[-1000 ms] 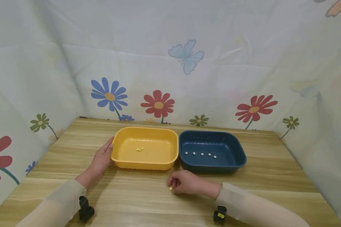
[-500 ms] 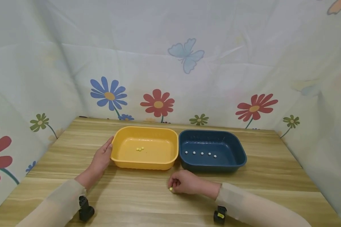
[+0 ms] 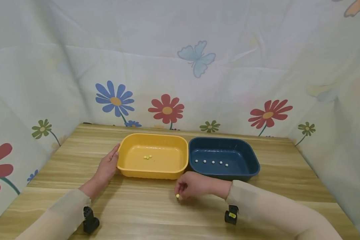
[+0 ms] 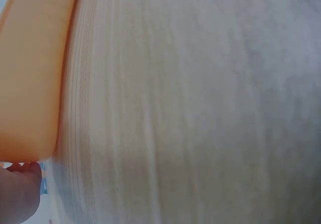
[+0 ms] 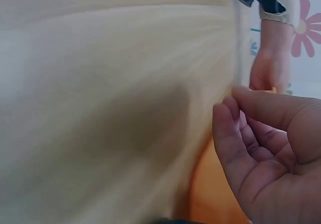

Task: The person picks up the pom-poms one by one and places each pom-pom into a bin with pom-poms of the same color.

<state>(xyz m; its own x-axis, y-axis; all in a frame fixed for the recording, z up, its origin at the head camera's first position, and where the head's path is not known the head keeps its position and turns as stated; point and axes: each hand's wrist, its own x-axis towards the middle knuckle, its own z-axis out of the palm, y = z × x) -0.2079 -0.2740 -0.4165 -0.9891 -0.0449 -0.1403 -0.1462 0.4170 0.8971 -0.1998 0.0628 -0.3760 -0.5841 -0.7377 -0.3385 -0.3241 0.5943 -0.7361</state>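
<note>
My right hand pinches a small yellow bead between thumb and fingertips, just above the table in front of the two bins. The right wrist view shows the fingers curled to meet the thumb; the bead itself is hidden there. At the left end of the yellow bin, my left hand rests against the outer wall with fingers extended. The left wrist view has part of that hand at the bin's corner. Inside the yellow bin lie 3 yellow beads, close together.
A dark blue bin stands right of the yellow one, side by side. Several white beads lie in a row inside it. Both bins sit on a wood-grain table, with a flower-printed cloth behind.
My right hand, with the yellow bead pinched in it, has moved slightly up and left, closer to the bins. The left hand stays where it was on the yellow bin.
</note>
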